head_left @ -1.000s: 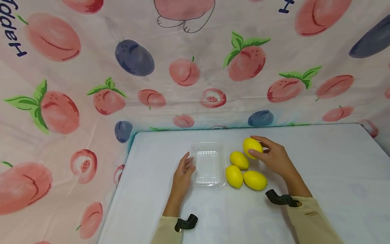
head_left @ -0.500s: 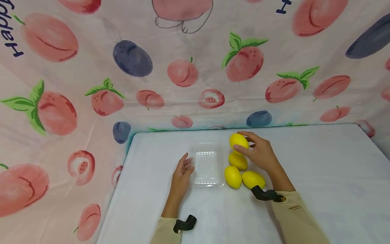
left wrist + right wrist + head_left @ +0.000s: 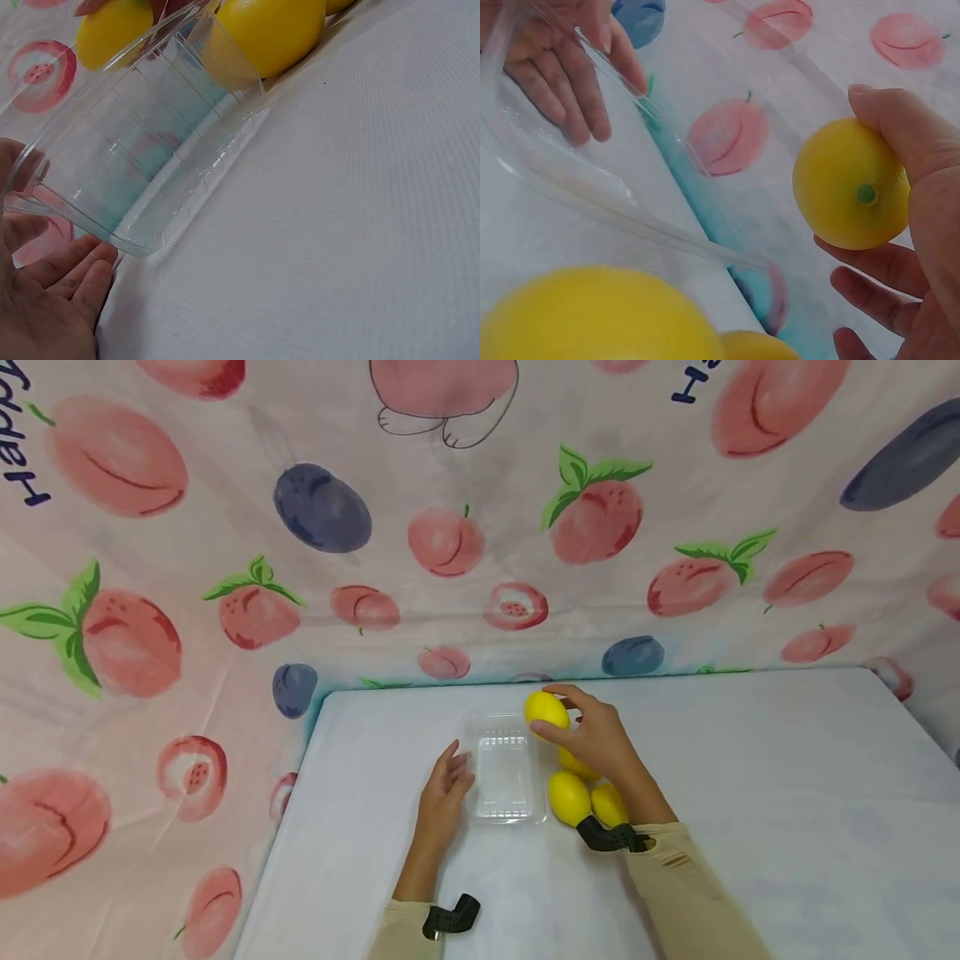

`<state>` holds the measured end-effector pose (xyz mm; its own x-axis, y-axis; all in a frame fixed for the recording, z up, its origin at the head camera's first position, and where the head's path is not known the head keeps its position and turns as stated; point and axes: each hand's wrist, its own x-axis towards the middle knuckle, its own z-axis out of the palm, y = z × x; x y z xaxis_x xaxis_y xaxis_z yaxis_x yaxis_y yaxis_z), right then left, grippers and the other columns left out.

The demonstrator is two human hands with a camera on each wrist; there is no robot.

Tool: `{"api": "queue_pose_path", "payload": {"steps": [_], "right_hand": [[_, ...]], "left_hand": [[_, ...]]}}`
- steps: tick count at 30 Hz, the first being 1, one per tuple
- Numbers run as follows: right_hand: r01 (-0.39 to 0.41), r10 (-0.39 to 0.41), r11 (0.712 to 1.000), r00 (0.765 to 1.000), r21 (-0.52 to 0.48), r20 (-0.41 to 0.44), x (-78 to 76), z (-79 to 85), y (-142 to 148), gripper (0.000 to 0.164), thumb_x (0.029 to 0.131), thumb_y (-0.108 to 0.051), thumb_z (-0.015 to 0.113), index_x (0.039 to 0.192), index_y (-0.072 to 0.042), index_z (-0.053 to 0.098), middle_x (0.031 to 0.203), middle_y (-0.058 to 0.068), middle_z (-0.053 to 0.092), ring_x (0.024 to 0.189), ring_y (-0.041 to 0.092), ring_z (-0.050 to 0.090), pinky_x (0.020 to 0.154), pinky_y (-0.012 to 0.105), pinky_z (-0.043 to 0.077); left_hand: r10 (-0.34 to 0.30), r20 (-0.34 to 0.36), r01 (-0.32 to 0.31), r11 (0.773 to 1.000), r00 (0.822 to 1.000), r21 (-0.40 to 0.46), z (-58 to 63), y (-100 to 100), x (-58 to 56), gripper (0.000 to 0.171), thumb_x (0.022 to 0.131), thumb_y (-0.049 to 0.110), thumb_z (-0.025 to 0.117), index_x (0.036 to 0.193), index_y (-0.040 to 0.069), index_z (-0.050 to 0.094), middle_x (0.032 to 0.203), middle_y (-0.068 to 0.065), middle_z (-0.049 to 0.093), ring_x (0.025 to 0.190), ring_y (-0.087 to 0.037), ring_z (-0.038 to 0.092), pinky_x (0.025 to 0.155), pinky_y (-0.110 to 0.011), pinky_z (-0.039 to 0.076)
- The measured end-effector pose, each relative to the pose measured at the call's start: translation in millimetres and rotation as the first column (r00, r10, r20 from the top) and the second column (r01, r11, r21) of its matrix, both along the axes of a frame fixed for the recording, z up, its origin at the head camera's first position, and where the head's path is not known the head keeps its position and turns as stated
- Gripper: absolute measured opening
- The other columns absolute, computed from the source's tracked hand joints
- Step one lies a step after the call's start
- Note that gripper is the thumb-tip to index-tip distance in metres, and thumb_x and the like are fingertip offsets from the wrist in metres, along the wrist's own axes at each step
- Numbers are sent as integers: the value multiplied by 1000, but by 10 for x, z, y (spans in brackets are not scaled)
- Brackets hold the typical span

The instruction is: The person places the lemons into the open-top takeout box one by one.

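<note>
A yellow lemon (image 3: 547, 710) is pinched between the thumb and fingers of my right hand (image 3: 596, 731), raised over the back right corner of a clear plastic container (image 3: 504, 818). In the right wrist view the lemon (image 3: 851, 184) shows its green stem end. My left hand (image 3: 441, 797) stands at the container's left side, its fingers (image 3: 82, 281) fairly straight and right at the clear wall. Three more lemons lie close together to the right of the container: a front one (image 3: 569, 798), one beside it (image 3: 608, 806) and one behind (image 3: 577, 763), partly hidden by my right hand.
A white cloth-covered table (image 3: 360, 760) carries everything. Behind it and to the left hangs a fruit-printed curtain (image 3: 360, 652). Black wrist mounts sit on the left wrist (image 3: 452, 917) and right wrist (image 3: 611, 837), the right one overlapping the lemons in the head view.
My right hand has carried the lemon leftward, from behind the other lemons to the container's back right corner. My left hand keeps its place beside the container.
</note>
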<state>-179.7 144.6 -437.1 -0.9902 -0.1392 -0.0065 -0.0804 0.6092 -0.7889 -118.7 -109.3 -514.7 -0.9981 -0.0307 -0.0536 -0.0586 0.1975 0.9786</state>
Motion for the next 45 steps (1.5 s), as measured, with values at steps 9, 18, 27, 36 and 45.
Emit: {"api": "queue_pose_path", "payload": {"steps": [9, 18, 27, 36, 45], "right_hand": [[-24, 24, 1000, 999, 9, -26, -52, -59, -306, 71, 83, -64, 74, 142, -30, 57, 131, 7, 66, 123, 36, 57, 95, 54, 52], [-22, 24, 996, 999, 83, -24, -126, -87, -424, 69, 83, -64, 74, 141, -31, 56, 128, 9, 67, 123, 34, 53, 102, 61, 38], [-21, 27, 976, 999, 218, -24, -109, -155, -658, 72, 81, -66, 73, 141, -27, 58, 124, 8, 71, 119, 32, 53, 99, 62, 29], [-26, 46, 961, 997, 275, -67, -58, -235, -737, 73, 81, -69, 71, 139, -26, 60, 119, 5, 73, 117, 30, 54, 105, 66, 24], [-28, 65, 946, 992, 322, -105, -69, -295, -788, 75, 80, -73, 70, 137, -25, 61, 114, 3, 74, 118, 31, 55, 104, 67, 24]], "left_hand": [[-5, -12, 5, 1000, 1000, 1, -22, -59, 33, 56, 102, 17, 58, 156, 18, 42, 144, -12, 59, 133, -31, 57, 114, -52, 42], [-22, -23, 21, 1000, 999, -14, -23, -19, -12, 55, 102, 21, 57, 156, 21, 43, 144, -10, 59, 132, -29, 58, 114, -52, 43], [-15, -1, 15, 999, 1000, -45, -12, -38, 14, 55, 102, 20, 55, 156, 25, 43, 145, -6, 60, 134, -28, 57, 113, -52, 44], [-46, -10, 46, 999, 999, -11, -36, -30, 3, 57, 102, 18, 54, 157, 24, 40, 147, -7, 58, 136, -28, 55, 115, -51, 43], [-53, -16, 53, 998, 998, -15, -10, -18, 0, 57, 103, 16, 53, 157, 27, 40, 147, -6, 58, 138, -27, 54, 114, -51, 44]]}}
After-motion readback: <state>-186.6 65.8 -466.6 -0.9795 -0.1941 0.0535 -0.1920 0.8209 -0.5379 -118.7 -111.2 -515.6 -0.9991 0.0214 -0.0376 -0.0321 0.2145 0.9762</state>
